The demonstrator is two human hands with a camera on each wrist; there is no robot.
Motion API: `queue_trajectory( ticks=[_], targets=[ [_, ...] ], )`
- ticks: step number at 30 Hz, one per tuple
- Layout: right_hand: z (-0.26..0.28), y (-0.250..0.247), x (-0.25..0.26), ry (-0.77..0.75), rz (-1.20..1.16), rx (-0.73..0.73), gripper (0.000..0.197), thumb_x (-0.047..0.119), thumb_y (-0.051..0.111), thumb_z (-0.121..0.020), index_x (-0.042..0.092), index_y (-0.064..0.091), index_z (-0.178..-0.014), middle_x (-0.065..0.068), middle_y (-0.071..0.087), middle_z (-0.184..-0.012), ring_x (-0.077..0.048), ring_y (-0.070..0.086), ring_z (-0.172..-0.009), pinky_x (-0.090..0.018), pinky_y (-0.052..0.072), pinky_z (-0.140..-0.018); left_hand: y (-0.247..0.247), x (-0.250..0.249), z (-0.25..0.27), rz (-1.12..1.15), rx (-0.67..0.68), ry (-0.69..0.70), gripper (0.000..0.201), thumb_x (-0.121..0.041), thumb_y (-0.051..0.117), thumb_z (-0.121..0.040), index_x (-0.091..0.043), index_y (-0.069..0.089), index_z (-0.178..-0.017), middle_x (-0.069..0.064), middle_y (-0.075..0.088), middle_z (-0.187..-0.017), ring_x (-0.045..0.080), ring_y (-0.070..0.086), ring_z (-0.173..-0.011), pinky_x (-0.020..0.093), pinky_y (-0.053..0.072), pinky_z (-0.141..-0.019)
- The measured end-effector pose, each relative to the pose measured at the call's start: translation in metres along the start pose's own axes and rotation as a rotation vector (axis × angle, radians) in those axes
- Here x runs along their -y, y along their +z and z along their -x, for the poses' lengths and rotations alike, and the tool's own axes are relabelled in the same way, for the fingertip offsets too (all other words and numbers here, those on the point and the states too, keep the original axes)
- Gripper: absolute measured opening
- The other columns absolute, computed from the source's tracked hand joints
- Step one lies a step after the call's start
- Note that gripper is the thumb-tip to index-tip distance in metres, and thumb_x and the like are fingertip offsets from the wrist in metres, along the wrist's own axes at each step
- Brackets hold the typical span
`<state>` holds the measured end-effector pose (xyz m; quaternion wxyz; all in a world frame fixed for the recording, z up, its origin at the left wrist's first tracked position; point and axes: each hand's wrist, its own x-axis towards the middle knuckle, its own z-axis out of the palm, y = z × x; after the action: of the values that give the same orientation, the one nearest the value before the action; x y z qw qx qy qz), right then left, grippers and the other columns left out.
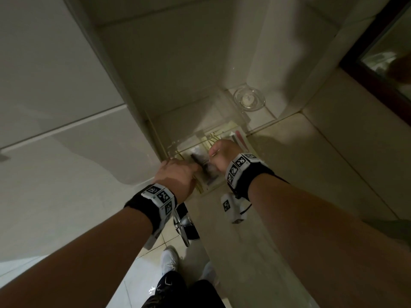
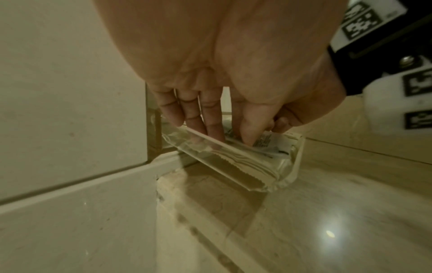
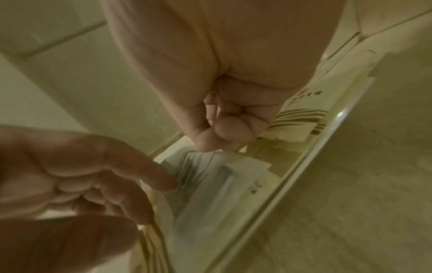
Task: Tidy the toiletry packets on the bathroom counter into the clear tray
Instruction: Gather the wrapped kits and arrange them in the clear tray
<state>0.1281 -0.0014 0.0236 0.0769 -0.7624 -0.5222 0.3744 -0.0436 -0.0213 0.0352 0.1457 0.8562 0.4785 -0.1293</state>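
Observation:
The clear tray (image 1: 211,190) sits in the counter's corner against the wall, with several striped packets (image 1: 214,134) lying in it. My left hand (image 1: 193,168) reaches in from the left. Its fingers (image 2: 211,125) are straight and press on a clear packet (image 1: 203,165) that has a dark item inside. My right hand (image 1: 222,152) hovers over the same packet (image 3: 222,181) with its fingers curled. Its thumb and forefinger pinch the packet's upper corner. In the right wrist view the left hand's forefinger (image 3: 163,179) touches the packet's left edge. The tray's rim (image 3: 304,166) runs along the right.
A round glass dish (image 1: 249,98) with a small white piece stands behind the tray. A dark mirror frame (image 1: 367,70) borders the counter (image 1: 311,174) at the upper right. Tiled wall (image 1: 66,74) closes the left side. Chrome hardware (image 1: 182,227) hangs below the counter edge.

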Motion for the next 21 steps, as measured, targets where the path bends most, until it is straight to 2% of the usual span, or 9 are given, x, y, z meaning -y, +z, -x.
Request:
queue_trajectory(
  ticks=[6,9,12,14,16,17,18,19,21],
  targets=[
    [0.008,0.004,-0.006,-0.054,-0.033,-0.03,0.013,0.016,0.066,-0.09,0.013,0.07,-0.102,-0.008,0.073,-0.1,-0.027,0.07,-0.091,-0.039,0.058,-0.088,0.005,0.001,0.004,0.053,-0.028,-0.028,0.036,-0.032,0.054,-0.094,-0.033,0.054,-0.131,0.002,0.057,-0.133,0.03,0.045,-0.129,0.041,0.032,-0.11],
    [0.014,0.005,-0.008,-0.098,-0.015,0.011,0.018,0.021,0.066,-0.091,0.011,0.071,-0.105,-0.008,0.073,-0.099,-0.026,0.069,-0.091,-0.035,0.057,-0.086,0.008,0.003,0.005,0.089,-0.084,-0.049,0.041,-0.032,0.052,-0.095,-0.036,0.052,-0.137,0.004,0.052,-0.142,0.031,0.04,-0.134,0.041,0.028,-0.115],
    [0.015,0.003,-0.011,-0.065,-0.056,-0.032,0.012,0.022,0.063,-0.092,0.015,0.072,-0.097,-0.002,0.071,-0.084,-0.018,0.068,-0.086,-0.032,0.049,-0.1,0.007,0.007,0.006,0.223,-0.162,-0.066,0.043,-0.027,0.052,-0.095,-0.031,0.054,-0.138,0.005,0.054,-0.138,0.029,0.044,-0.129,0.037,0.031,-0.113],
    [0.011,-0.001,-0.018,-0.029,-0.158,-0.084,0.014,0.023,0.06,-0.092,0.015,0.069,-0.087,0.005,0.071,-0.088,-0.012,0.067,-0.08,-0.035,0.043,-0.109,0.005,0.008,0.006,0.387,-0.209,-0.155,0.036,-0.027,0.053,-0.095,-0.027,0.061,-0.13,0.005,0.058,-0.13,0.028,0.052,-0.121,0.035,0.042,-0.104],
    [0.01,-0.014,-0.024,0.065,-0.414,-0.144,0.019,0.026,0.06,-0.09,0.011,0.069,-0.095,0.012,0.067,-0.108,-0.019,0.07,-0.073,-0.036,0.057,-0.075,0.002,0.006,0.004,0.591,-0.255,-0.293,0.023,-0.031,0.055,-0.093,-0.025,0.067,-0.112,0.004,0.066,-0.109,0.025,0.061,-0.101,0.029,0.05,-0.083],
    [0.01,-0.022,-0.03,0.129,-0.55,-0.195,0.021,0.029,0.062,-0.089,0.012,0.07,-0.099,0.009,0.069,-0.1,-0.02,0.068,-0.064,-0.033,0.054,-0.06,0.002,0.006,0.002,0.712,-0.253,-0.393,0.019,-0.032,0.056,-0.092,-0.023,0.068,-0.102,0.003,0.068,-0.097,0.024,0.063,-0.09,0.029,0.051,-0.074],
    [0.008,-0.029,-0.038,0.19,-0.639,-0.245,0.021,0.033,0.063,-0.088,0.015,0.071,-0.094,0.004,0.07,-0.083,-0.021,0.066,-0.058,-0.032,0.052,-0.054,0.001,0.006,0.0,0.887,-0.254,-0.492,0.017,-0.032,0.057,-0.089,-0.02,0.068,-0.091,0.005,0.069,-0.087,0.027,0.065,-0.081,0.031,0.054,-0.069],
    [0.002,-0.036,-0.051,0.243,-0.672,-0.282,0.021,0.037,0.063,-0.085,0.017,0.069,-0.084,-0.001,0.07,-0.073,-0.024,0.065,-0.058,-0.035,0.055,-0.055,0.001,0.005,-0.001,1.081,-0.241,-0.6,0.019,-0.031,0.058,-0.087,-0.015,0.067,-0.082,0.008,0.069,-0.079,0.031,0.066,-0.076,0.036,0.058,-0.068],
    [-0.014,-0.045,-0.079,0.328,-0.733,-0.338,0.031,0.046,0.061,-0.072,0.015,0.065,-0.077,-0.009,0.072,-0.082,-0.028,0.065,-0.07,-0.047,0.057,-0.073,0.003,0.005,-0.002,1.395,-0.207,-0.755,0.019,-0.026,0.06,-0.087,-0.009,0.063,-0.078,0.011,0.062,-0.07,0.029,0.061,-0.067,0.038,0.056,-0.068]
  ],
)
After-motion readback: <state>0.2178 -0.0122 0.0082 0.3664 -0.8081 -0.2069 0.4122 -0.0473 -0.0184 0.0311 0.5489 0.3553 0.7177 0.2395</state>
